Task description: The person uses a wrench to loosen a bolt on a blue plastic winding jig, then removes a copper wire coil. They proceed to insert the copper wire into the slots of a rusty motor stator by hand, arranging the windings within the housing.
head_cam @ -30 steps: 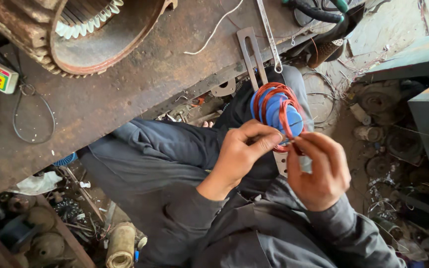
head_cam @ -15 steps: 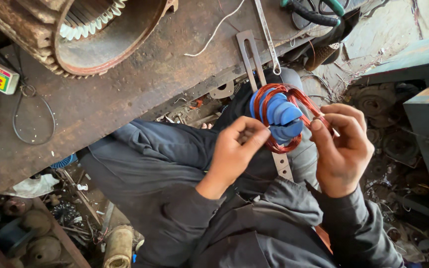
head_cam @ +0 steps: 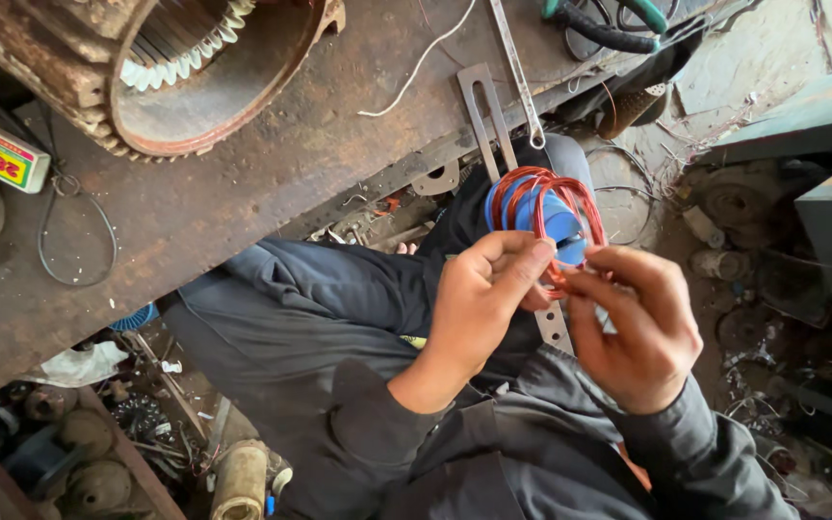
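Note:
A coil of red-orange copper wire (head_cam: 532, 183) loops around a blue cylindrical form (head_cam: 553, 217) resting over my knee. My left hand (head_cam: 479, 299) pinches the near side of the coil with thumb and fingers. Just to its right, my right hand (head_cam: 637, 327) grips the same coil's lower strands, fingers curled around them. Both hands meet at the bottom of the loop. My dark trousers and grey sleeves fill the space below.
A rusty bench (head_cam: 243, 183) runs across the top with a large motor stator (head_cam: 195, 67), a small yellow-green box (head_cam: 7, 159), a slotted metal bar (head_cam: 483, 106), a white wire and green-handled pliers (head_cam: 609, 24). Scrap parts litter the floor at left and right.
My right hand has shifted left and down onto the coil's lower strands, closing up against my left hand. The coil stays on the blue form.

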